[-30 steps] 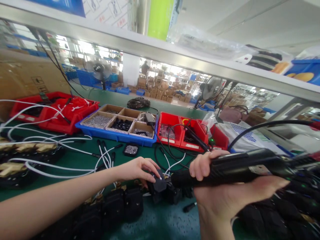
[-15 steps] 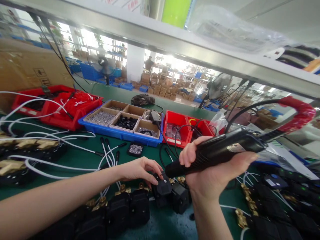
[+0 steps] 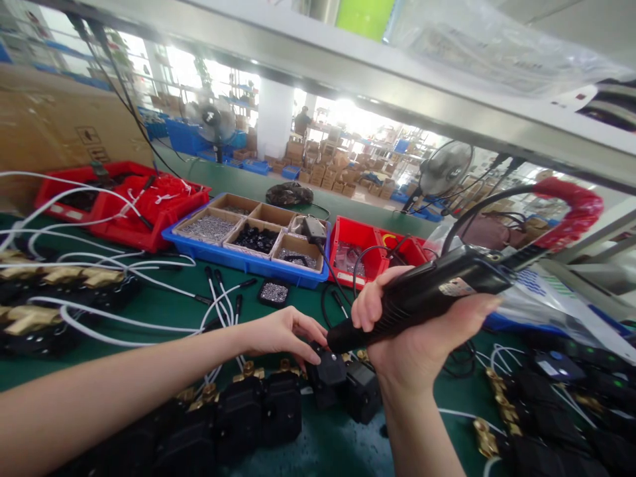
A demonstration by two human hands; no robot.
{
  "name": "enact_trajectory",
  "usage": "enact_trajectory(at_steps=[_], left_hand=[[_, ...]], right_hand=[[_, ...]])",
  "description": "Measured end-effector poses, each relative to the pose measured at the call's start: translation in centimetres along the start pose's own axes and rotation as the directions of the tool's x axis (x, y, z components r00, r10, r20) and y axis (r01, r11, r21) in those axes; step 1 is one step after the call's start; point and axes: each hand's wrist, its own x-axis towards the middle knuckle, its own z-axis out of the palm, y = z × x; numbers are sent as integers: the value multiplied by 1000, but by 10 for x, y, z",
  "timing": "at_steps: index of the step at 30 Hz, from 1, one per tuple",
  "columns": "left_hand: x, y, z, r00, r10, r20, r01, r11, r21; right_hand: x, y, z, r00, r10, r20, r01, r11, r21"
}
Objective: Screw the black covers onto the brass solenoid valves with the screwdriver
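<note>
In my right hand (image 3: pixel 412 338) is a black electric screwdriver (image 3: pixel 422 295), its cable end wrapped in red film. Its nose points left and down, close to the fingertips of my left hand (image 3: pixel 293 334). Those fingers grip the upper edge of a black valve actuator housing (image 3: pixel 328 374) on the green bench. The screwdriver's tip meets the housing's top corner, but the bit and any screw there are hidden. Beside it on the right stands a second black housing (image 3: pixel 362 391). More black housings (image 3: pixel 258 414) with brass fittings line up at the left.
Behind my hands sit a blue tray (image 3: pixel 238 262) of sorted screws and small black parts, red bins (image 3: pixel 360 252) and a small black dish (image 3: pixel 273 291) of screws. White cables (image 3: pixel 149 321) cross the left side. More housings with brass valves (image 3: pixel 501 397) lie right. A metal shelf (image 3: pixel 348 73) runs overhead.
The view has shifted slightly, so the bench items sit a little further right. The screwdriver's rear end has moved slightly left. Both hands keep their hold.
</note>
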Motion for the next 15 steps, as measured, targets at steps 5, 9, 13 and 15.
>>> enact_trajectory(at_steps=[5, 9, 13, 15], left_hand=[[-1, -1, 1, 1000, -19, 11, 19, 1000, 9], [-3, -3, 0, 999, -48, 23, 48, 999, 11], [-3, -4, -1, 999, -29, 18, 29, 999, 14], [-3, -3, -1, 1000, -16, 18, 16, 1000, 12]], right_hand=[[0, 2, 2, 999, 38, 2, -38, 999, -10], [3, 3, 4, 997, 61, 48, -60, 998, -15], [4, 3, 5, 991, 80, 104, -78, 997, -19], [4, 4, 6, 990, 76, 116, -74, 997, -19]])
